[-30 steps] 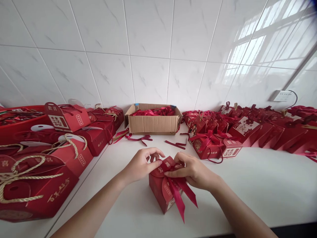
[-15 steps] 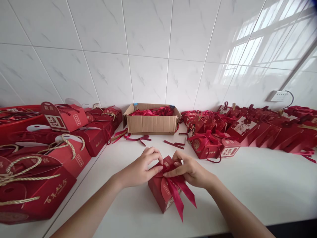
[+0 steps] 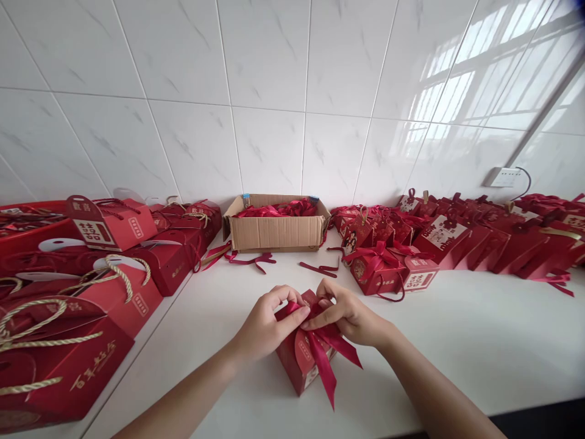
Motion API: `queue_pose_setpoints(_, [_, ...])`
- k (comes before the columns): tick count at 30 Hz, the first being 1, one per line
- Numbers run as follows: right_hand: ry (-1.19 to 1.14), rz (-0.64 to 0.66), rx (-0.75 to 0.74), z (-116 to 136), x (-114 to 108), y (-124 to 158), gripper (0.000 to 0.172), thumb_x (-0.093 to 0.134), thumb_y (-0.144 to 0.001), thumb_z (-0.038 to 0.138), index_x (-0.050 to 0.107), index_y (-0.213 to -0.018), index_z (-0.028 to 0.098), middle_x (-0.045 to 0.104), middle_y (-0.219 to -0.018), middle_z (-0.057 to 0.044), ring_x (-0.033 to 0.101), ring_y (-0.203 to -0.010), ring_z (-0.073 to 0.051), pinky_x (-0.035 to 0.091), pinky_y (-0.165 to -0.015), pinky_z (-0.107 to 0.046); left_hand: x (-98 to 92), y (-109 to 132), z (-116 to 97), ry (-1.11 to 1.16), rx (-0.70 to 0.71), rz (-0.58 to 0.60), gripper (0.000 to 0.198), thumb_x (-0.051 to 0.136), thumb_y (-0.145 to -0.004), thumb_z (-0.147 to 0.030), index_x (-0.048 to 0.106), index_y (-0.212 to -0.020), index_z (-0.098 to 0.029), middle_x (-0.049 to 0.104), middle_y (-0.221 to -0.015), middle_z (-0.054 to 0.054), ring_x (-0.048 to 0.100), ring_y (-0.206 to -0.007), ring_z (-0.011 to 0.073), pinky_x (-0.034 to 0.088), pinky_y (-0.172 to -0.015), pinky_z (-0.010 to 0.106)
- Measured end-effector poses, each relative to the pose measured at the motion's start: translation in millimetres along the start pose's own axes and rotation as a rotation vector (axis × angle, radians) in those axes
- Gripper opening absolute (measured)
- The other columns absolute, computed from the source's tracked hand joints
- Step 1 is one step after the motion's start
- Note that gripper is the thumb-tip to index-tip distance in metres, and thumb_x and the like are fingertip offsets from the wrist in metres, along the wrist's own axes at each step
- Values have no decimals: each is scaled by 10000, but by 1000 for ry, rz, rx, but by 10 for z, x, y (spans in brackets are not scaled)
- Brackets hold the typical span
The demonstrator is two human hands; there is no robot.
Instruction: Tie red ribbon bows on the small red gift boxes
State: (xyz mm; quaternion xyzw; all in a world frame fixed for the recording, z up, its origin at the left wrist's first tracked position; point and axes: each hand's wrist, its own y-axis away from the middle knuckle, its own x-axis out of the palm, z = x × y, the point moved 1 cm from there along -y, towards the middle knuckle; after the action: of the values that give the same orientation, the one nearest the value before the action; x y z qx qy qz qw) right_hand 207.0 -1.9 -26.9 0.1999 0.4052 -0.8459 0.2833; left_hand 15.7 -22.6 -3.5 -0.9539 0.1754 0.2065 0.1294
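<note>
A small red gift box (image 3: 292, 360) stands on the white table in front of me. Across its top lies a shiny crimson ribbon (image 3: 325, 369), whose two tails hang down over the near side. My left hand (image 3: 269, 320) pinches a loop of the ribbon between thumb and forefinger at the top of the box. Close against it, my right hand (image 3: 350, 314) has its fingers curled on the ribbon from the right, the forefinger pointing at the knot. The fingers partly hide the knot and the box top.
An open cardboard box (image 3: 276, 233) of ribbons stands by the tiled wall. Red boxes with rope handles (image 3: 103, 360) crowd the left. Two finished-looking boxes (image 3: 379, 271) and rows of red boxes (image 3: 484, 244) fill the right. Loose ribbon strips (image 3: 320, 268) lie behind my hands.
My left hand has shifted slightly right, and a ribbon loop now shows between its fingers. The right hand stays nearly in place at the knot. The view has tilted a little.
</note>
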Motion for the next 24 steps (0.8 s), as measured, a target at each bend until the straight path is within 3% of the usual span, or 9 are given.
queue_pose_setpoints(11, [-22, 19, -9, -7, -15, -7, 342, 423, -916, 128, 733, -824, 237, 388, -818, -23, 456, -770, -119, 436, -660, -261, 115, -1, 22, 225, -134, -76, 299, 609, -783, -393, 450, -623, -197, 660, -821, 21, 603, -936, 202, 460, -843, 314])
queue_pose_setpoints(13, [-62, -35, 0, -18, -24, -5, 275, 418, -918, 133, 674, -854, 211, 414, -818, -20, 457, -751, -114, 429, -662, -261, 126, -7, 30, 246, -148, -67, 325, 618, -777, -387, 419, -606, -195, 664, -836, 22, 601, -923, 196, 464, -827, 308])
queue_pose_setpoints(16, [-156, -148, 86, -51, -39, 3, 34, 458, -913, 182, 481, -906, 206, 457, -824, -11, 443, -733, -119, 415, -670, -273, 130, -12, 39, 268, -160, -61, 351, 635, -767, -373, 386, -598, -192, 656, -829, 20, 596, -862, 177, 467, -789, 293])
queue_pose_setpoints(19, [-227, -150, 141, -91, -64, 6, 135, 483, -906, 233, 352, -874, 223, 437, -814, 1, 416, -721, -122, 397, -669, -275, 124, -14, 51, 243, -175, -60, 297, 650, -755, -363, 451, -627, -183, 645, -802, 18, 579, -760, 151, 462, -722, 273])
queue_pose_setpoints(24, [-239, -113, 153, -148, -144, 10, 198, 494, -902, 260, 310, -835, 227, 425, -792, 6, 390, -710, -123, 369, -665, -280, 110, -18, 57, 214, -207, -26, 223, 671, -732, -364, 559, -699, -174, 631, -819, 28, 561, -698, 138, 452, -659, 257])
